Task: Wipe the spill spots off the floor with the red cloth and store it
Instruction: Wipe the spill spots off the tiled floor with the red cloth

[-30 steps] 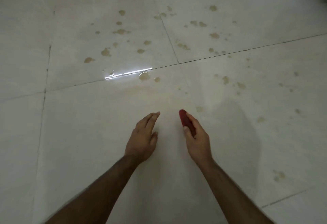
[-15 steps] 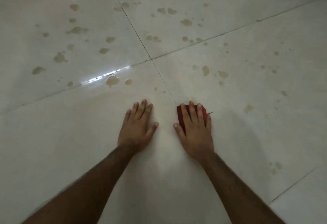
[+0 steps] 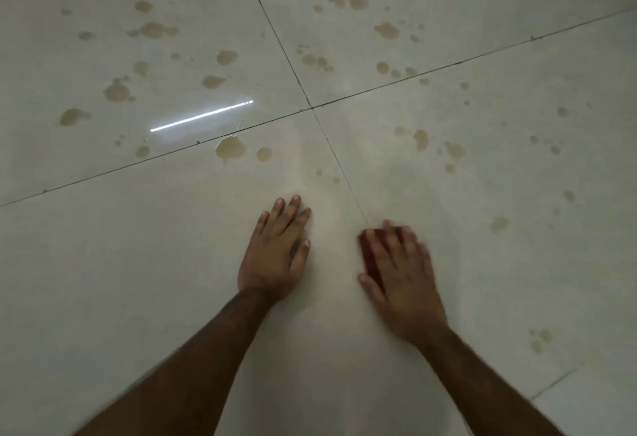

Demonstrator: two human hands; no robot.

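My right hand [image 3: 400, 273] lies flat on the red cloth [image 3: 369, 256], fingers [image 3: 389, 239] stretched out straight and pressing it to the floor [image 3: 172, 280]; they are not curled round it, and that hand shows blurred. My left hand [image 3: 275, 256] rests palm-down just beside it at nine o'clock, fingers straight and relaxed, holding nothing, taking my weight as I judge it. The cloth sits low and right of centre, mostly hidden under my palm, only a red strip showing between the fingers and along the thumb side. From that strip its long axis seems to run from six toward twelve o'clock, leaning a little to eleven, the same way my fingers point; its far end I cannot make out. The spill spots [image 3: 230, 148] are scattered from ten round to three o'clock, the nearest big one well apart from the cloth at about eleven, and none lies under it now. The risks I see: with only flat pressure the small folded cloth could slide out from under my palm on the glossy tile, or smear the brown drops into streaks where it ought to lift them. My left palm could slip if it meets wet tile. Spots near the grout line [image 3: 275, 32] may leave residue in the seam.
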